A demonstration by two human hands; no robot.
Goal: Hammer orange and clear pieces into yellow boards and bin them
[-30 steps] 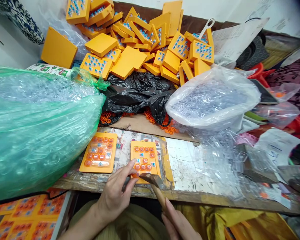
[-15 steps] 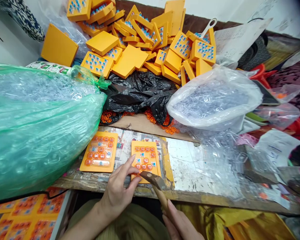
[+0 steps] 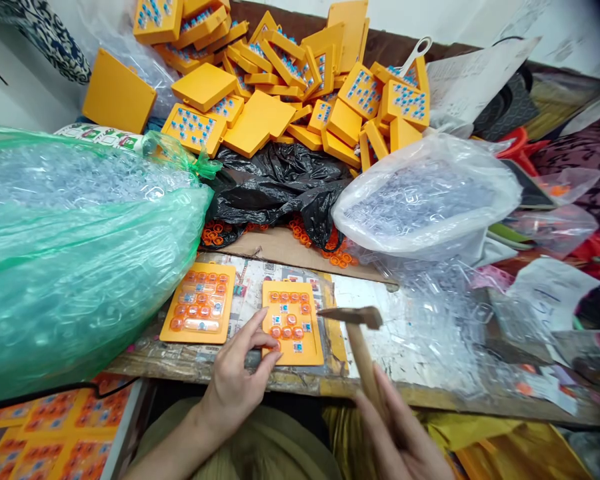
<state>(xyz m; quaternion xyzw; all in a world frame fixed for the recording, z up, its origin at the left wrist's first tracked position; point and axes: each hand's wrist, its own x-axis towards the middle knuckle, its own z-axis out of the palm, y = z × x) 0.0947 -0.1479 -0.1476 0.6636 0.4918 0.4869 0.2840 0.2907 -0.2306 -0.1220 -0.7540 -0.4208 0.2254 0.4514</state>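
My left hand (image 3: 243, 370) is at the lower left corner of a yellow panel (image 3: 309, 349), its thumb and fingers closed around a small orange ring (image 3: 275, 349) at the panel's edge. Orange rings and small blue-and-clear pieces dot that panel. My right hand (image 3: 397, 427) grips the wooden handle of a hammer (image 3: 363, 360), whose head is raised just right of the panel. To the left lies a second yellow panel (image 3: 167, 330), with orange rings and clear covers on it.
Behind the bench (image 3: 405, 393) are a black bag (image 3: 275, 183) and a heap of yellow panels (image 3: 260, 123). A green bag (image 3: 80, 267) bulges at the left; a white bag (image 3: 430, 247) of clear parts stands at the right, with loose clear parts (image 3: 445, 320) before it.
The hammer in my right hand has moved up and to the right, off the panel, uncovering the panel's lower part. My left hand has stayed nearly in place.
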